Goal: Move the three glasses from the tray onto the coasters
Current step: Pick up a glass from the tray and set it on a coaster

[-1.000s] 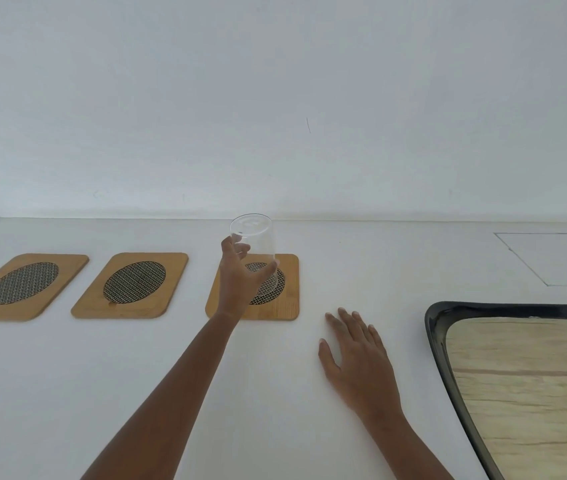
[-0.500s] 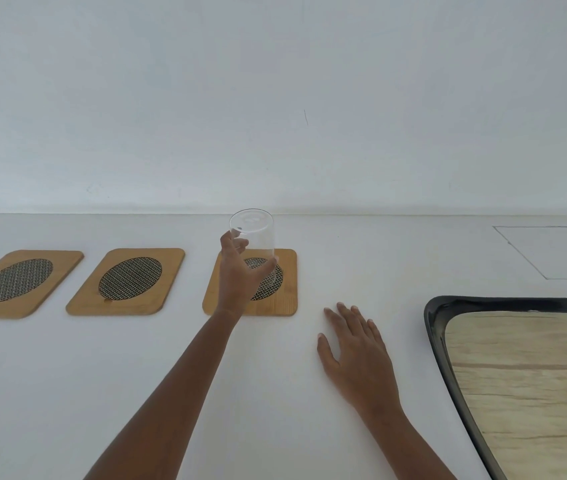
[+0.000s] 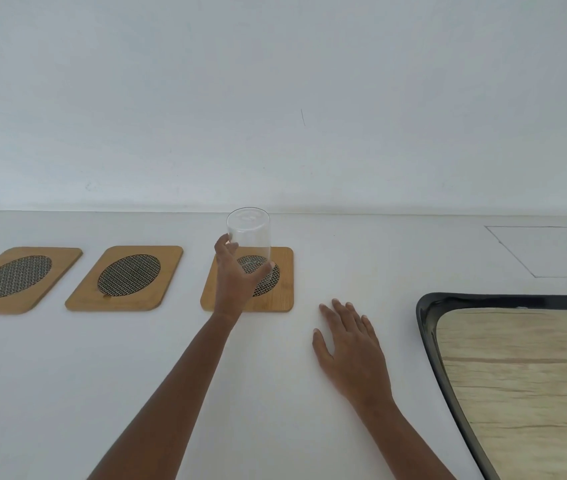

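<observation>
My left hand [image 3: 233, 282] grips a clear glass [image 3: 250, 237] over the right coaster [image 3: 283, 299], a wooden rectangle with a dark mesh oval; whether the glass touches it I cannot tell. The glass appears upside down, its closed end up. Two more coasters lie in a row, the middle coaster [image 3: 126, 277] and the left coaster [image 3: 15, 277], both bare. My right hand [image 3: 351, 344] rests flat on the white table, fingers spread, between the right coaster and the tray [image 3: 427, 327]. The black-rimmed tray has a wood-pattern base; no glasses show on its visible part.
The white table [image 3: 275, 393] meets a plain white wall at the back. A faint rectangular outline [image 3: 552, 251] marks the tabletop at the far right behind the tray. The tray runs out of view to the right.
My left hand stays on the glass at the right coaster. The view has shifted slightly, so everything sits a little higher in the picture. My right hand has not moved.
</observation>
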The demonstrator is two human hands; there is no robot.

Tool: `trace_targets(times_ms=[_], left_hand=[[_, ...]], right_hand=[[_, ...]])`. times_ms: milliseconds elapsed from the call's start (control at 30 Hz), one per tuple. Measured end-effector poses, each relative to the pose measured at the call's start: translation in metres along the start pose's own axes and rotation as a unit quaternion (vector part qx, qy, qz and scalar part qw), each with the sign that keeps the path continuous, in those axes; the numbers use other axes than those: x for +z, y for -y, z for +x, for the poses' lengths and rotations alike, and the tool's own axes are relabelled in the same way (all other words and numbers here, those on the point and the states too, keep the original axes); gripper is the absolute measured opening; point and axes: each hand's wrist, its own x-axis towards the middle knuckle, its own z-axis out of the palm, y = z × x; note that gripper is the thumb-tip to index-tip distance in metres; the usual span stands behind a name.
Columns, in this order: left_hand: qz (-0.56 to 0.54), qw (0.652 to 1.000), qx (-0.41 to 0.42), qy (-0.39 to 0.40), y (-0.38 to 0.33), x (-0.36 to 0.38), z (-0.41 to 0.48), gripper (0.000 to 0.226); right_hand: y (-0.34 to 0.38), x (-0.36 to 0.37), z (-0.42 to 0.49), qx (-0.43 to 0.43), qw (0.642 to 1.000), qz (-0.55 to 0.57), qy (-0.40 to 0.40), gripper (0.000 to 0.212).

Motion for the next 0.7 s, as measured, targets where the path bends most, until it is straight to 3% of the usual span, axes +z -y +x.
trace_targets(times_ms=[133, 300, 400, 533, 700], left_hand=[[0.056, 0.998, -0.014, -0.025, 0.002, -0.002, -0.027, 0.095], [0.153, 0.987, -0.001, -0.050, 0.001, 0.003, -0.073, 0.079], [0.237, 0.971, 0.010, -0.015, 0.001, 0.007, -0.101, 0.075], [0.388, 0.917, 0.043, 0.080, 0.005, 0.014, -0.133, 0.065], [0.439, 0.887, 0.075, 0.121, 0.001, 0.016, -0.158, 0.056]], right_hand=[[0.000, 0.001, 0.000, -0.002, 1.000, 0.001, -0.003, 0.048], [-0.001, 0.003, 0.000, -0.001, 1.000, -0.008, 0.004, 0.048], [-0.001, 0.003, 0.000, 0.000, 1.000, -0.020, 0.015, 0.050], [0.000, 0.001, -0.006, 0.002, 0.998, -0.048, 0.029, 0.051], [0.004, -0.003, -0.031, -0.008, 0.996, -0.063, 0.057, 0.052]])
